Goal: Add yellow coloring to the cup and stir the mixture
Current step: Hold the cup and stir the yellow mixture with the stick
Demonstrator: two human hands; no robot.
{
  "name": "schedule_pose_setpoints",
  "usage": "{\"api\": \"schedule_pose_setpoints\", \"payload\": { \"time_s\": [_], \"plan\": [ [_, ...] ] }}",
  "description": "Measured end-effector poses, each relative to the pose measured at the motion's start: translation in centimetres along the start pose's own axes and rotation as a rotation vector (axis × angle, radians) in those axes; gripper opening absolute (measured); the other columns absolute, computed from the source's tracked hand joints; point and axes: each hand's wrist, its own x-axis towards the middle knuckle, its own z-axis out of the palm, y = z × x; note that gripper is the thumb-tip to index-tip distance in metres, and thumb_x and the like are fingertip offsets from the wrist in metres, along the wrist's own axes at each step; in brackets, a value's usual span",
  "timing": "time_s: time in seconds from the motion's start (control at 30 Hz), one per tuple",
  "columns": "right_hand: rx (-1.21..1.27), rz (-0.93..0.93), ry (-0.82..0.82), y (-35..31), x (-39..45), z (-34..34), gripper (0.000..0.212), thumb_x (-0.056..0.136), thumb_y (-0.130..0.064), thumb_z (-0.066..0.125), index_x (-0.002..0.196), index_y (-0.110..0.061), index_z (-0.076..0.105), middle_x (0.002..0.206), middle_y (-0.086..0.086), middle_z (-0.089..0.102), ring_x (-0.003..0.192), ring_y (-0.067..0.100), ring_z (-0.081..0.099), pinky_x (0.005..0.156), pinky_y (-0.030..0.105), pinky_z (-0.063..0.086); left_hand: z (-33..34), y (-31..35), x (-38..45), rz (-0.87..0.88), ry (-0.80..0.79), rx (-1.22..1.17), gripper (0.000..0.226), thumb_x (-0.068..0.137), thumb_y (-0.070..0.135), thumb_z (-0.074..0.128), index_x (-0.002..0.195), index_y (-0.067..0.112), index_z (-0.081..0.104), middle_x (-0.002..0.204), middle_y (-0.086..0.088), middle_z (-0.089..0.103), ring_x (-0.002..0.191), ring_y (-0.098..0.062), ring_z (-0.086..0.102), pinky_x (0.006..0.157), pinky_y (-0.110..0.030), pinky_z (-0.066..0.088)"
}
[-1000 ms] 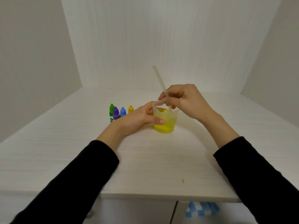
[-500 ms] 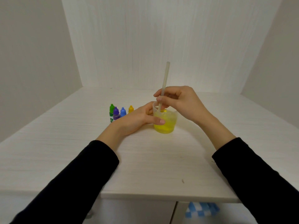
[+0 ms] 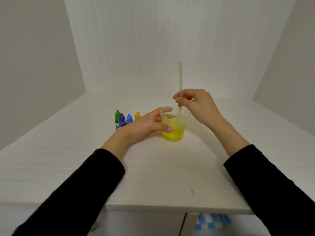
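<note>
Cup (image 3: 174, 126): clear plastic, holding yellow liquid, standing upright near the middle of the table (image 3: 153, 176). Left hand (image 3: 144, 127) grips its side, fingers curled round the wall. Right hand (image 3: 197, 106) pinches a pale stir stick (image 3: 180, 82), near-upright, lower end in the liquid. 4 dropper bottles (image 3: 127, 119) stand in a row just behind the left hand, toward the table's far left.
</note>
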Motion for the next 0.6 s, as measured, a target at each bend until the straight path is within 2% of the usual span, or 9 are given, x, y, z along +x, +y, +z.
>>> {"api": "schedule_pose_setpoints", "payload": {
  "time_s": [0.07,0.17,0.3,0.4,0.47,0.6],
  "plan": [
    [0.066,0.053,-0.01,0.1,-0.06,0.05,0.01,0.088,-0.02,0.061,0.089,-0.02,0.071,0.08,-0.001,0.07,0.08,0.009,0.063,0.069,0.017,0.044,-0.02,-0.04,-0.02,-0.001,-0.004,-0.005,0.07,0.083,0.0,0.065,0.144,0.019,0.036,0.131,0.003,0.057,0.118,-0.012,0.058,0.096,-0.023,0.049],
    [0.2,0.116,-0.01,0.17,0.02,0.19,0.012,0.089,-0.017,0.059,0.087,-0.02,0.07,0.093,-0.001,0.07,0.091,0.013,0.062,0.079,0.027,0.047,0.0,-0.01,-0.03,-0.001,-0.01,-0.018,0.071,0.083,-0.001,0.065,0.144,0.02,0.036,0.131,0.002,0.058,0.118,-0.012,0.058,0.095,-0.023,0.049],
    [0.386,0.217,-0.043,0.31,0.07,0.33,0.013,0.09,-0.011,0.057,0.088,-0.013,0.07,0.096,0.002,0.069,0.091,0.014,0.062,0.086,0.033,0.051,-0.1,-0.1,0.09,-0.004,-0.014,-0.017,0.071,0.083,0.0,0.065,0.144,0.021,0.035,0.132,0.002,0.057,0.12,-0.013,0.057,0.096,-0.024,0.049],
    [0.449,0.26,-0.072,0.52,0.03,0.39,0.014,0.091,-0.014,0.056,0.094,-0.009,0.069,0.098,0.006,0.07,0.092,0.016,0.065,0.084,0.032,0.052,-0.21,-0.23,0.18,-0.003,-0.022,-0.015,0.074,0.082,0.001,0.067,0.144,0.022,0.034,0.132,0.002,0.058,0.118,-0.011,0.058,0.093,-0.022,0.05],
    [0.478,0.288,-0.068,0.5,0.09,0.49,0.018,0.093,-0.022,0.056,0.094,-0.01,0.069,0.098,0.005,0.072,0.093,0.017,0.067,0.082,0.03,0.052,-0.31,-0.32,0.22,0.0,-0.023,-0.022,0.08,0.078,0.004,0.072,0.145,0.024,0.032,0.133,0.002,0.057,0.119,-0.011,0.058,0.094,-0.023,0.05],
    [0.466,0.29,-0.033,0.67,0.18,0.53,0.032,0.092,-0.04,0.055,0.09,-0.013,0.072,0.092,0.002,0.074,0.086,0.014,0.07,0.078,0.028,0.055,-0.41,-0.44,0.31,0.001,-0.005,0.012,0.091,0.071,0.016,0.075,0.147,0.031,0.029,0.136,0.0,0.056,0.121,-0.014,0.058,0.104,-0.033,0.045]
  ]
}}
